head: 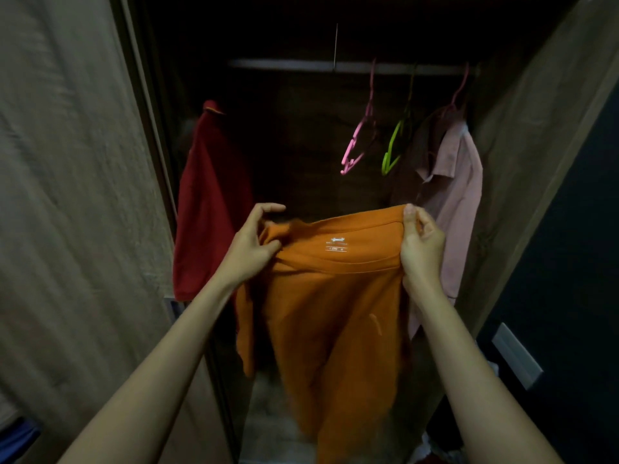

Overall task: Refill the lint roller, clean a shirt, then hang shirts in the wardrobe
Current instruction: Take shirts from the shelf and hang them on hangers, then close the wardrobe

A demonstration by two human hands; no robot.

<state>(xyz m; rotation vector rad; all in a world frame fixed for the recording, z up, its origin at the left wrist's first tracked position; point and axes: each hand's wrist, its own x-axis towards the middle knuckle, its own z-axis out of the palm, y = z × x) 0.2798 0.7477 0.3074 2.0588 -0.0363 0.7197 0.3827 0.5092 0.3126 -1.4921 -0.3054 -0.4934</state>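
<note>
I hold an orange T-shirt up in front of the open wardrobe, its neck label facing me. My left hand grips the left shoulder of the shirt at the collar. My right hand pinches the right shoulder near the collar. The shirt hangs down between my arms. Behind it runs the wardrobe rail. An empty pink hanger and an empty green hanger hang from the rail to the upper right of the shirt.
A red shirt hangs at the wardrobe's left. A pink collared shirt and a dark brown garment hang at the right. A wooden door panel stands at the left, a wooden side wall at the right.
</note>
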